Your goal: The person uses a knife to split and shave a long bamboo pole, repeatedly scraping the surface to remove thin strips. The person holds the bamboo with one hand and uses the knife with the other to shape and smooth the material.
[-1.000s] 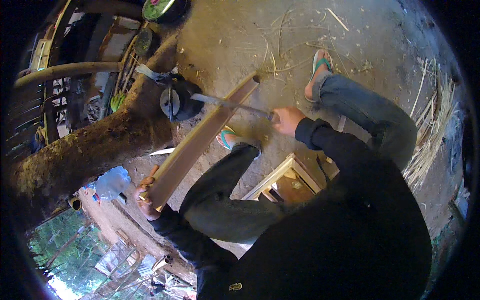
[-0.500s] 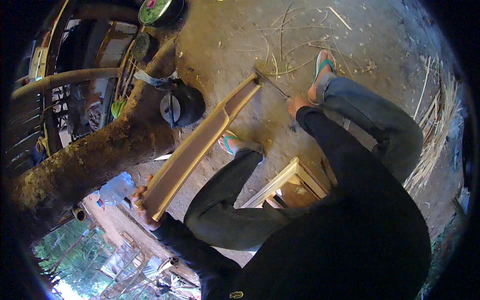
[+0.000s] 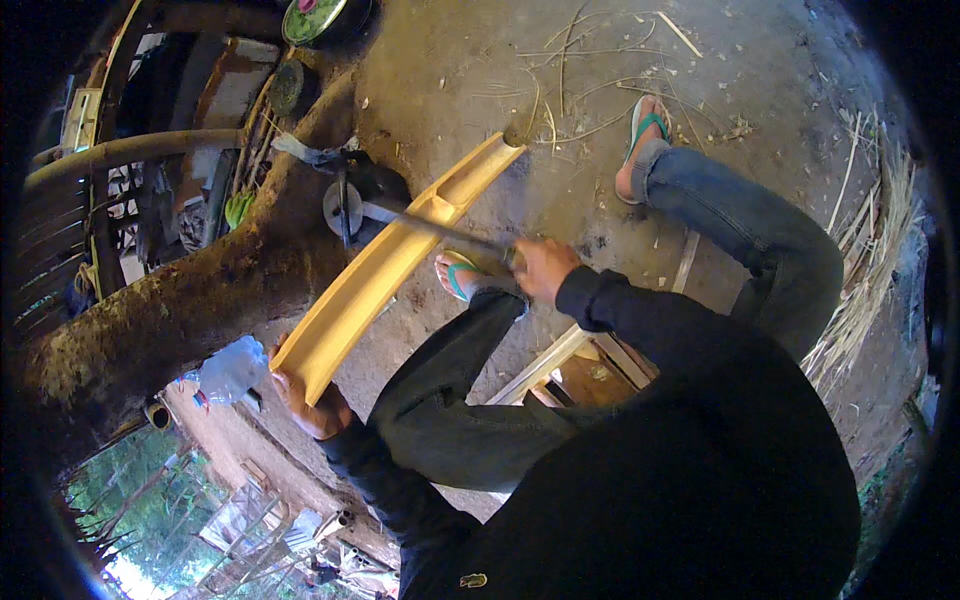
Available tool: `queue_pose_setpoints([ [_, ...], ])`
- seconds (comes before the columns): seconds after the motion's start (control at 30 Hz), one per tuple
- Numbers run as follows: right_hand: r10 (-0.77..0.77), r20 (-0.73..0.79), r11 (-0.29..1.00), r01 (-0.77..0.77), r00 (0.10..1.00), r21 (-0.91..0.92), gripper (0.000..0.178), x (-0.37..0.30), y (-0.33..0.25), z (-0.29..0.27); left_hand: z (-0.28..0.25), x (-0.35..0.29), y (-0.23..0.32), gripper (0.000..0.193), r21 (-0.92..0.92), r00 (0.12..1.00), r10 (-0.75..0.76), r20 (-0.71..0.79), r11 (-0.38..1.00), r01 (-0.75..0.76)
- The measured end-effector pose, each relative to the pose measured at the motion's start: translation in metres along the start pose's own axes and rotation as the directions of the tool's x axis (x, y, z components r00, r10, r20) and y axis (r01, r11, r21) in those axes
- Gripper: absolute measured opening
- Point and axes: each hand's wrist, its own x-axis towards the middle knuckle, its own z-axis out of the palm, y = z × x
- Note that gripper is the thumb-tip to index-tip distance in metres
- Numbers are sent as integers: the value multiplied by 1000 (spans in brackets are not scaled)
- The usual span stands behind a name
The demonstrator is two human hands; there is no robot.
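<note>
A long split half of bamboo (image 3: pixel 365 285), yellow with its hollow side showing, slants from near left to far middle. A node wall crosses its hollow past the middle. My left hand (image 3: pixel 314 405) is closed round its near end, the fingers partly hidden beneath it. In my right hand (image 3: pixel 545 268) is the handle of a long knife (image 3: pixel 455 235). Its blade points left and lies across the bamboo close to the node; whether it touches cannot be made out.
At the left lies a thick log (image 3: pixel 190 290), with a dark pot (image 3: pixel 375 190) beyond it. A wooden stool (image 3: pixel 545 365) is below my legs. Thin strips litter the dirt floor (image 3: pixel 600 60), and a straw-like bundle (image 3: pixel 865 270) lies at the right. A plastic bottle (image 3: pixel 232 370) is near my left hand.
My right hand has come left and nearer with the knife, from the bamboo's far end to its node. The bamboo has rolled slightly, and its hollow now catches the light.
</note>
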Motion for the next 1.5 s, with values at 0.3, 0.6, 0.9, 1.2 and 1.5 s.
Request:
queue_pose_setpoints([
  [0.3, 122, -72, 992, -121, 990, 22, 22, 14, 12, -19, 8, 2, 3, 52, 80, 999, 52, -5, 996, -51],
  [0.6, 163, -72, 982, -169, 984, -84, 26, 32, 39, -24, 13, 2, 3, 53, 3, 1000, 12, -23, 1000, -11],
  [0.9, 92, 19, 989, -89, 996, -114, 29, 59, 78, -13, 10, 6, 1, 53, 25, 999, 24, -48, 999, -23],
  [1.2, 300, -93, 949, -307, 949, -70, 27, 89, 122, -1, 16, 4, 4, 57, 93, 999, 51, -10, 994, -50],
  [1.5, 343, -113, 934, -351, 933, -62, 23, 88, 157, 4, 17, 9, 3, 58, 82, 998, 57, -5, 995, -57],
])
